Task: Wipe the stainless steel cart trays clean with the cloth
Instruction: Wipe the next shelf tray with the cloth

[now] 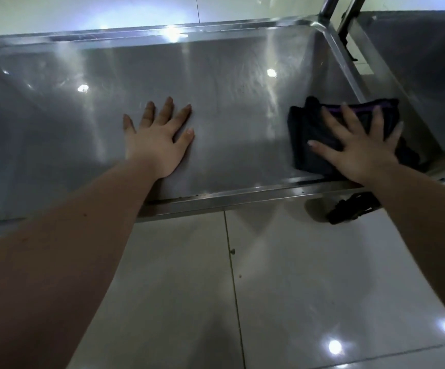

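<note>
No lettering, label, brand mark or number can be read anywhere in view, neither on the shiny stainless steel cart tray (pixel 216 115) nor on the dark folded cloth with a purple stripe (pixel 306 123).
</note>
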